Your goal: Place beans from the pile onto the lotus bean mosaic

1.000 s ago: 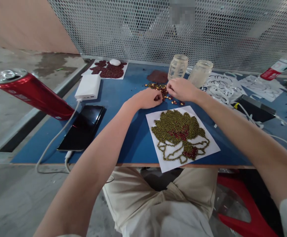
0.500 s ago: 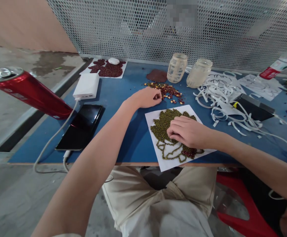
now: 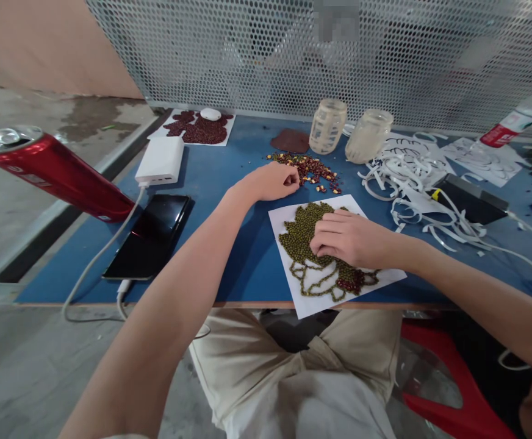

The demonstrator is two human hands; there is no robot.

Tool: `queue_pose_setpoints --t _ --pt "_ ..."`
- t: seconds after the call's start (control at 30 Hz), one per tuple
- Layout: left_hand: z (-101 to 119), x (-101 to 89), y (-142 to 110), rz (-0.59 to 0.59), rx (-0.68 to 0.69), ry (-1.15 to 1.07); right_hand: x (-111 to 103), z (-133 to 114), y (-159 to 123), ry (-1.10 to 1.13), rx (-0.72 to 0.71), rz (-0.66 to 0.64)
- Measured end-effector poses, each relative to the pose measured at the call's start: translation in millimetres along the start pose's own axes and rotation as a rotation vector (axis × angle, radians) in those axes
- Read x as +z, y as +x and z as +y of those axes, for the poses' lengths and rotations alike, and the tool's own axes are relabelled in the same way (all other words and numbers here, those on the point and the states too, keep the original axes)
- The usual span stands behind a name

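My left hand [image 3: 275,181] lies curled at the near edge of a loose pile of red, yellow and green beans and kernels [image 3: 314,169]. Its thumb and forefinger bend into a loop; whether anything sits between them is hidden. On a white sheet [image 3: 299,302], small green beans [image 3: 299,244] form a filled, jagged-edged shape with bean outlines below and a dark red patch [image 3: 351,283]. Over the right part of this bean picture, my right hand [image 3: 341,236] is closed with fingertips down. What those fingers hold, if anything, cannot be seen.
Two cloudy jars [image 3: 328,126] and a flat brown patch [image 3: 290,140] are behind the pile. White paper strips [image 3: 407,177] tangle at right. At left are a phone [image 3: 149,238], a white power bank [image 3: 160,160], a cable and a tall red can [image 3: 60,174]. A mesh panel [image 3: 248,55] borders the table.
My right hand has shifted slightly over the green beans, with its wrist a little higher, uncovering more of the sheet's right corner. My left hand has stayed in place.
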State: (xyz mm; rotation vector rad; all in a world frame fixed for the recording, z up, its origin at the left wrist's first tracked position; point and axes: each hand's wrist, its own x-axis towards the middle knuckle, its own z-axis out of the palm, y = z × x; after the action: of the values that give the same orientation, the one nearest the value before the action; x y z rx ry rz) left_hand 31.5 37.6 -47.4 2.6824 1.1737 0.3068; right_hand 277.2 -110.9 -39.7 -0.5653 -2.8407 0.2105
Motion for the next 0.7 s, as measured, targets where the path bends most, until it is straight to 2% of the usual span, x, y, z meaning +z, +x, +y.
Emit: queue_pose_setpoints --t 0.17,0.27,0.7 --pt "0.9 -1.3 -0.9 -0.005 -0.001 -0.01 -4.6 -3.8 5.2 0.266 0.195 -0.015" --pt "-0.3 -1.0 -0.5 -0.001 -0.003 -0.012 -4.8 -5.8 7.3 0.354 0.303 -0.044" --pt "2.1 -2.2 -1.2 -0.011 -0.005 0.001 -6.5 -6.6 9.3 0.408 0.41 -0.055"
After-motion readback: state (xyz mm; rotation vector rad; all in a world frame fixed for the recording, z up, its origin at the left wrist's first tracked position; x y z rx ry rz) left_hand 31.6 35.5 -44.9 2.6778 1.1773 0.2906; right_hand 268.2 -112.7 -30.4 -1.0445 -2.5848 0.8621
